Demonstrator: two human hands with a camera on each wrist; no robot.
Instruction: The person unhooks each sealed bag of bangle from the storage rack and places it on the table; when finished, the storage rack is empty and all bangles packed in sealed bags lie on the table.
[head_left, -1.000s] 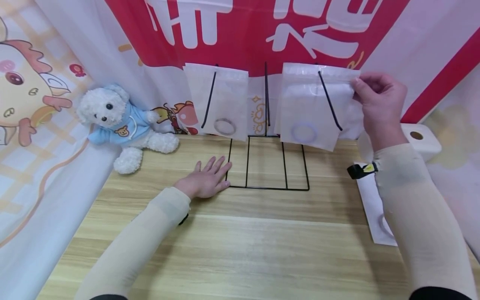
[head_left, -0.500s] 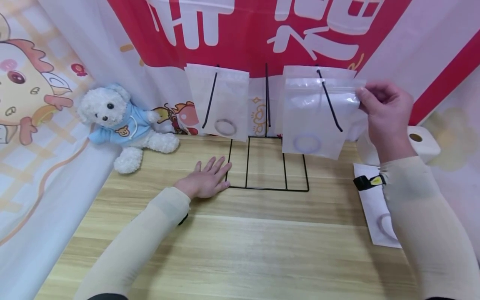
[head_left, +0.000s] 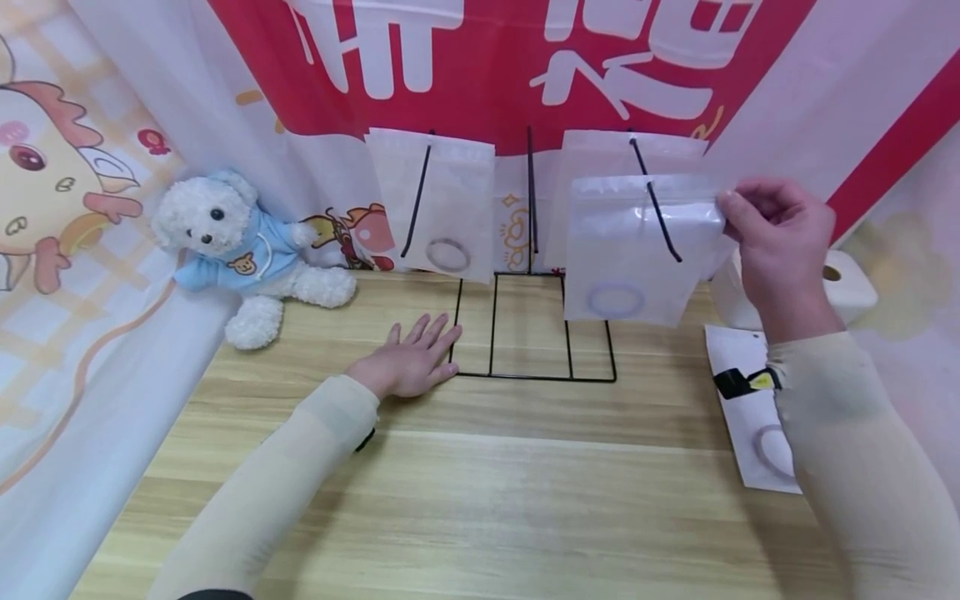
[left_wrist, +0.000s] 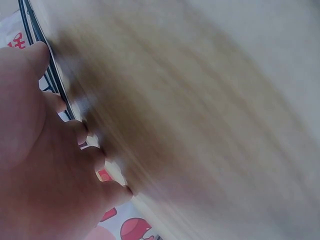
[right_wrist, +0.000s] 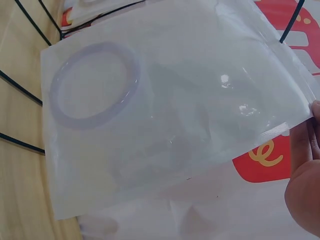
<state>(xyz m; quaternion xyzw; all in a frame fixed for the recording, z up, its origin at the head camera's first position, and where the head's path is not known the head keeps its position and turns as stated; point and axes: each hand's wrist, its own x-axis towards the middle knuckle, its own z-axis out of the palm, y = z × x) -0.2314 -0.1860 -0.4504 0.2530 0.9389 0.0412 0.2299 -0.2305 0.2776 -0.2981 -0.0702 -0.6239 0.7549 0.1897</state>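
My right hand [head_left: 783, 246] pinches the upper right corner of a white translucent zip bag [head_left: 630, 242]. A pale lavender bangle [right_wrist: 136, 75] shows in the bag's lower part in the right wrist view. The bag still hangs on the right hook [head_left: 662, 218] of a black wire display rack [head_left: 555, 377], in front of another white bag [head_left: 592, 154]. With fingers spread, my left hand [head_left: 405, 360] rests on the table, its fingertips at the left edge of the rack's base. White bags with a bangle [head_left: 448, 240] visible in front hang on the left hook [head_left: 417, 200].
The rack's middle hook [head_left: 532, 192] carries no bag. A white plush bear [head_left: 255, 250] in a blue top sits at the back left. Right of the rack stand a white box [head_left: 851, 287] and a flat bag [head_left: 738, 425] containing a ring, partly behind my right arm.
My right hand has moved down and slightly right, drawing the front bag along the hook toward its tip, apart from the one behind. My left hand has stayed put.
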